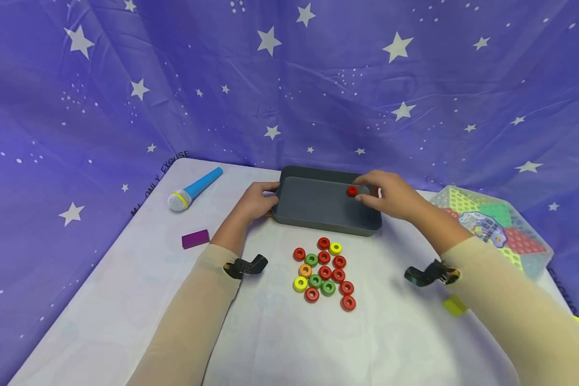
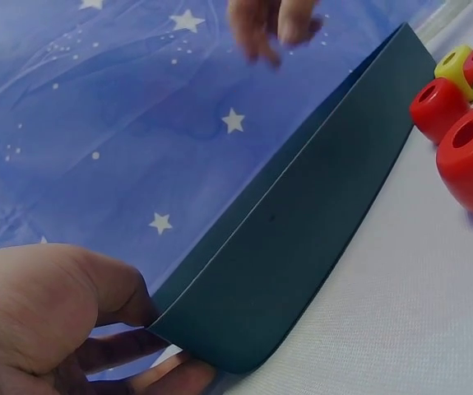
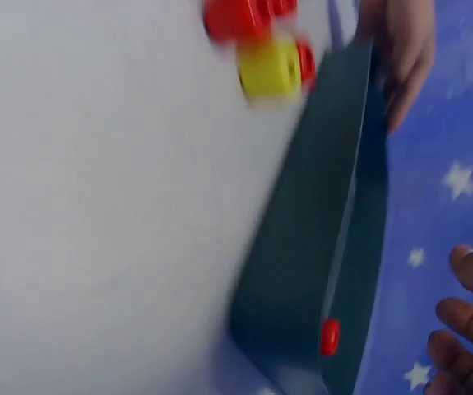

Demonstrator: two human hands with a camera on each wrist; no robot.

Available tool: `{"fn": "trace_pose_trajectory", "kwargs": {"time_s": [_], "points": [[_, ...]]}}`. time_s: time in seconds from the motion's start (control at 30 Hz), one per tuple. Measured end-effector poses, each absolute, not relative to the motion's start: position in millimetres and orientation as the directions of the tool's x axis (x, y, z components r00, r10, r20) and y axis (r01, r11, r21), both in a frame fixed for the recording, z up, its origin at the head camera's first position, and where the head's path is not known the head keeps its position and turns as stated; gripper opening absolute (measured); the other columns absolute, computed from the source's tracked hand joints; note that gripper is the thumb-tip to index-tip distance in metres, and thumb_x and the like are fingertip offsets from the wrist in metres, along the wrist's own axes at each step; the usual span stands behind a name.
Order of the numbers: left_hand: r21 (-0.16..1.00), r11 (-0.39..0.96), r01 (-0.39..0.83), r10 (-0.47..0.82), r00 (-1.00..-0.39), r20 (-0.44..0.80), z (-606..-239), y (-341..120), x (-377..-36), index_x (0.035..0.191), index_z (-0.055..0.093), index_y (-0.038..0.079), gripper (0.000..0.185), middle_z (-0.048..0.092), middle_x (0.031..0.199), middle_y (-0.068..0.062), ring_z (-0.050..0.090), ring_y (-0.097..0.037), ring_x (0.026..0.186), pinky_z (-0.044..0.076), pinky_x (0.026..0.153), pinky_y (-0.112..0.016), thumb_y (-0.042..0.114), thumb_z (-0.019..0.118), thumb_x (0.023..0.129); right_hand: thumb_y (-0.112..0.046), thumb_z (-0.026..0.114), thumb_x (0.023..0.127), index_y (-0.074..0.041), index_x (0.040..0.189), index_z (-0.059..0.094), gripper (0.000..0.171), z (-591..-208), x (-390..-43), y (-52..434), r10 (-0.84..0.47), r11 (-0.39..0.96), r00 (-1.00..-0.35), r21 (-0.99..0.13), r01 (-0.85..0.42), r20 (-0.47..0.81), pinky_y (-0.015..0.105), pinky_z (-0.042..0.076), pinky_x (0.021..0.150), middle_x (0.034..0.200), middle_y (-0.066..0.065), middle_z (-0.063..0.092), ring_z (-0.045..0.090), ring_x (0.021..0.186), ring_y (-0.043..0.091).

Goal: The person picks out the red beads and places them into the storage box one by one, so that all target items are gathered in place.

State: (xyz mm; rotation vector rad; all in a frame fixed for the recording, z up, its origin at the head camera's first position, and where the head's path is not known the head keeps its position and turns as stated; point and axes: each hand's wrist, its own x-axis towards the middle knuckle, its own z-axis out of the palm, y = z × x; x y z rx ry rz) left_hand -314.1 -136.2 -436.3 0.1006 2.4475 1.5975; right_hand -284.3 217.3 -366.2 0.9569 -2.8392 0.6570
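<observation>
A dark grey rectangular tray point(image 1: 318, 202) lies at the back of the table. My left hand point(image 1: 258, 202) holds its left end; in the left wrist view the thumb point(image 2: 125, 300) is at the rim and other fingers reach beneath the corner. Over the tray's right end is my right hand point(image 1: 388, 194), thumb and fingers apart. A red bead point(image 1: 351, 191) appears near those fingertips; in the right wrist view the red bead point(image 3: 330, 337) is at the tray's far end, apart from the hand. Whether it rests or is falling, I cannot tell.
Several red, yellow, green and orange beads point(image 1: 325, 273) lie in front of the tray. A toy microphone point(image 1: 195, 190) and a purple block point(image 1: 195, 239) are at left. At right stand a clear bead box point(image 1: 492, 228) and a yellow-green block point(image 1: 455, 305). A starry purple curtain point(image 1: 289, 80) hangs behind.
</observation>
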Motion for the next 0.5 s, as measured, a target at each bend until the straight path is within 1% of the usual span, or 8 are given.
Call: {"fn": "trace_pose_trajectory", "kwargs": {"time_s": [0.03,0.13,0.23,0.3,0.37,0.5], "points": [[0.911,0.409,-0.06,0.176,-0.974,-0.143,-435,-136,-314,0.147,0.055,0.014,0.057,0.057,0.143,-0.013,0.068,-0.027,0.098,0.063,0.069,-0.034,0.005,0.057,0.091,-0.018,0.074,0.092,-0.008,0.125,0.068,0.035,-365,-271,219,-0.556,0.703,-0.804,-0.397,-0.59,0.212,0.034,0.049,0.066,0.11,0.009,0.07,0.056,0.08,0.016],[0.91,0.41,-0.059,0.178,-0.974,-0.143,-434,-135,-314,0.147,0.055,0.013,0.057,0.057,0.143,-0.014,0.069,-0.028,0.099,0.063,0.068,-0.034,0.005,0.057,0.091,-0.017,0.077,0.09,-0.009,0.119,0.071,0.031,-371,-234,222,-0.562,0.662,-0.791,-0.443,-0.605,0.241,0.028,0.05,0.063,0.104,0.005,0.073,0.058,0.08,0.009],[0.904,0.423,-0.058,0.172,-0.975,-0.143,-432,-135,-312,0.147,0.055,0.014,0.057,0.057,0.143,-0.013,0.068,-0.028,0.101,0.063,0.069,-0.034,0.005,0.057,0.09,-0.016,0.08,0.087,-0.013,0.116,0.072,0.03,-382,-200,221,-0.579,0.628,-0.778,-0.476,-0.616,0.244,0.026,0.05,0.063,0.101,-0.001,0.073,0.058,0.08,0.005],[0.901,0.429,-0.059,0.17,-0.975,-0.144,-430,-135,-312,0.147,0.055,0.014,0.057,0.056,0.144,-0.013,0.067,-0.029,0.103,0.063,0.07,-0.034,0.006,0.057,0.091,-0.016,0.081,0.086,-0.013,0.115,0.072,0.031,-391,-182,217,-0.598,0.605,-0.77,-0.504,-0.616,0.223,0.026,0.05,0.062,0.101,-0.002,0.073,0.059,0.08,0.006],[0.898,0.437,-0.056,0.164,-0.976,-0.14,-430,-135,-311,0.147,0.055,0.014,0.057,0.057,0.143,-0.013,0.066,-0.029,0.105,0.063,0.071,-0.034,0.006,0.057,0.09,-0.016,0.082,0.085,-0.015,0.114,0.072,0.031,-399,-167,213,-0.616,0.597,-0.766,-0.525,-0.607,0.186,0.028,0.052,0.066,0.103,-0.003,0.073,0.06,0.082,0.008],[0.899,0.434,-0.06,0.161,-0.977,-0.143,-431,-135,-311,0.147,0.055,0.015,0.058,0.057,0.143,-0.013,0.066,-0.029,0.106,0.063,0.071,-0.035,0.006,0.057,0.089,-0.018,0.081,0.085,-0.017,0.113,0.072,0.029,-415,-145,205,-0.64,0.614,-0.761,-0.527,-0.588,0.104,0.03,0.055,0.078,0.107,-0.008,0.071,0.062,0.09,0.009]]}}
